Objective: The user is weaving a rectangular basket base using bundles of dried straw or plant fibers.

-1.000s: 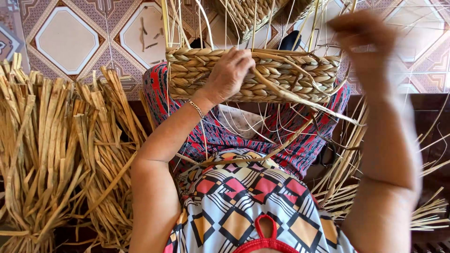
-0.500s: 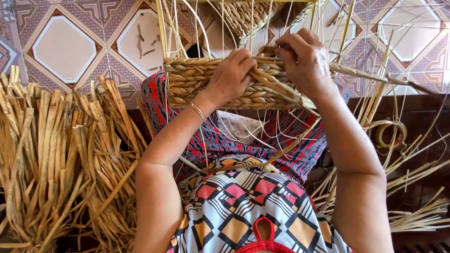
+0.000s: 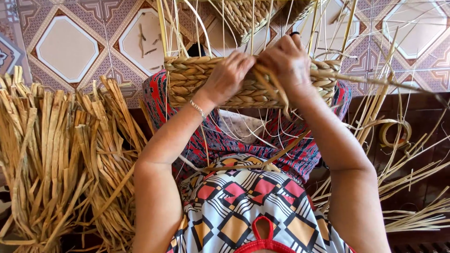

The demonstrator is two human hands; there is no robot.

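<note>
Item: half-woven tan straw basket (image 3: 187,82) with upright stakes, resting on the lap; right hand (image 3: 288,63), raised a second ago, now meets the left hand (image 3: 227,77) at the rim, both pinching one flat straw strand (image 3: 274,89), tucking it in.

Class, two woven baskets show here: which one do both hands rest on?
The nearer woven basket, lying across the lap, with the left hand and right hand on its rim; the far basket lies untouched on the tiled floor.
</note>
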